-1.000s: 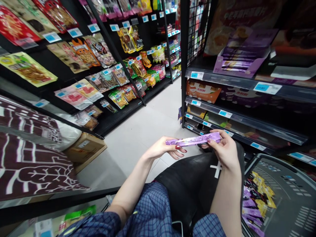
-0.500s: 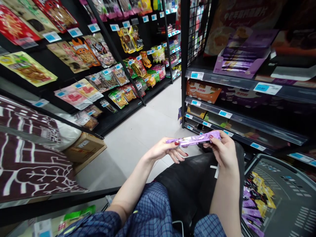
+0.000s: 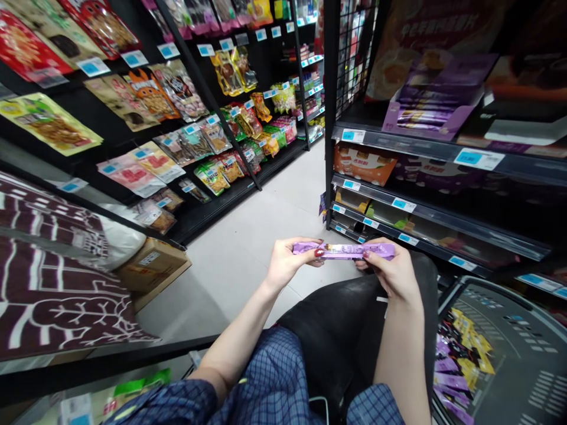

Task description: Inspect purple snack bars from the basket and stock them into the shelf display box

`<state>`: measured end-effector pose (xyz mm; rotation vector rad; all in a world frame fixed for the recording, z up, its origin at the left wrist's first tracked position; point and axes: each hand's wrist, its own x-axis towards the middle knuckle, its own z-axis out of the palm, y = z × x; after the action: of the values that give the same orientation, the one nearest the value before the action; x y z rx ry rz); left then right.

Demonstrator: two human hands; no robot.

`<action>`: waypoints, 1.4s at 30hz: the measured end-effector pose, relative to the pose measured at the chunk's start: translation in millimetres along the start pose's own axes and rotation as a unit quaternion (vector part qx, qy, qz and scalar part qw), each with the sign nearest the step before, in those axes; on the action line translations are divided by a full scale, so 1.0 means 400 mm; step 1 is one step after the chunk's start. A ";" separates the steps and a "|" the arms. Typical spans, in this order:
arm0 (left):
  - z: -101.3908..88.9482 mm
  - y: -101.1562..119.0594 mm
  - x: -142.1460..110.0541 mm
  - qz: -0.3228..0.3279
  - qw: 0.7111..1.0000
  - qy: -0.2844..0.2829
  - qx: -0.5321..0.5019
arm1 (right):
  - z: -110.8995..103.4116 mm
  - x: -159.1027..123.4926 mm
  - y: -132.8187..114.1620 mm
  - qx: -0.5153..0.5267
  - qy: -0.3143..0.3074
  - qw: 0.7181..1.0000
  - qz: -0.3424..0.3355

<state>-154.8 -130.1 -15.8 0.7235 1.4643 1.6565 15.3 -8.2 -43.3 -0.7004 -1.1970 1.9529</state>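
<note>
A slim purple snack packet stretches level between both my hands, above my dark-trousered knee. My left hand pinches its left end, thumb on top and fingers behind. At the other end, my right hand grips it the same way. The print on the packet is too small to read. Beside my right forearm stands a grey basket holding purple, yellow and black packets. A purple display box of similar sticks sits on the shelf at upper right.
Shelves with several hanging snack bags line the left. A cardboard box and a brown patterned cloth lie at the left. The right rack's shelf edge runs close beyond my right hand. Pale floor lies between.
My left hand has closed more firmly on the packet's left end, its fingers now tucked behind. The packet has turned from slightly slanted to level, with its face toward me.
</note>
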 end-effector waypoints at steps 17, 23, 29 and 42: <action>0.010 0.036 -0.035 0.025 0.998 0.040 0.042 | 0.016 -0.002 0.004 0.005 -0.002 1.000 -0.004; -0.001 0.023 -0.024 -0.004 1.000 0.021 0.016 | 0.016 -0.003 0.004 0.007 0.001 1.000 0.003; -0.005 0.020 -0.017 -0.016 1.000 0.013 -0.007 | 0.016 -0.006 0.000 0.000 -0.010 1.000 0.001; -0.007 0.013 -0.011 -0.014 1.000 0.009 -0.014 | 0.017 -0.011 -0.010 -0.020 -0.001 1.000 -0.017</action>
<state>-155.8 -135.6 -10.9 0.6710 1.4546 1.6631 14.2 -14.1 -36.6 -0.6949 -1.2448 1.9070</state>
